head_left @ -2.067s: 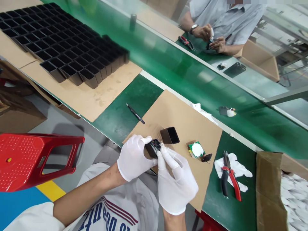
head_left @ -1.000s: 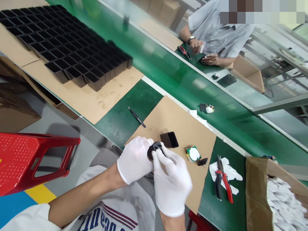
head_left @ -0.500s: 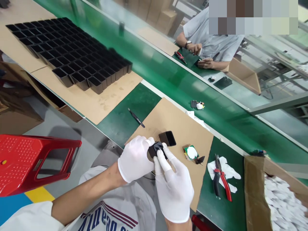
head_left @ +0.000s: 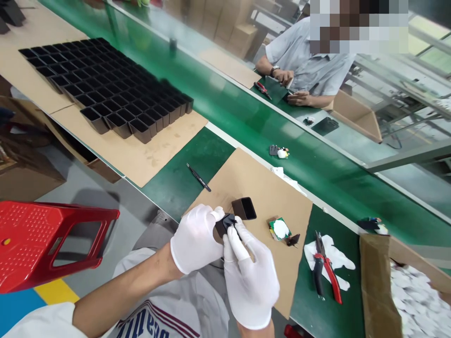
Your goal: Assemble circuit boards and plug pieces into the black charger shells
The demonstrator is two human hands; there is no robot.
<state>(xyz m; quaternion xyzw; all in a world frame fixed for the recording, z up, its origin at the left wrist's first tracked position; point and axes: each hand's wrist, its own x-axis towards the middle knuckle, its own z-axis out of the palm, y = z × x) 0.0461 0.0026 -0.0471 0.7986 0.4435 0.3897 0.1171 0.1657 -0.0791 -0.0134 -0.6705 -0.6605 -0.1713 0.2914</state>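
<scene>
My left hand (head_left: 198,238), in a white glove, is closed around a small black plastic case (head_left: 222,226) just over the near edge of the cardboard. From the other side, the gloved fingers of my right hand (head_left: 249,272) press on the case's top, where a dark piece shows; whether that piece is separate I cannot tell. Just beyond my fingers a second black case (head_left: 244,208) lies on its side, its opening facing right. Right of that sits a green circuit board (head_left: 280,229) with a white round patch, and a small black part (head_left: 292,240) lies beside it.
Black tweezers (head_left: 198,177) lie left of the cardboard sheet (head_left: 225,176). Red-handled pliers (head_left: 326,267) rest on a white glove at right, near a carton (head_left: 377,281) of white pieces. Rows of black cases (head_left: 141,129) stand at left. Across the green conveyor (head_left: 232,112), a co-worker handles parts.
The case between my hands has tilted slightly, and my right fingers have shifted a little to the left. The view has moved slightly; the loose items stay where they were.
</scene>
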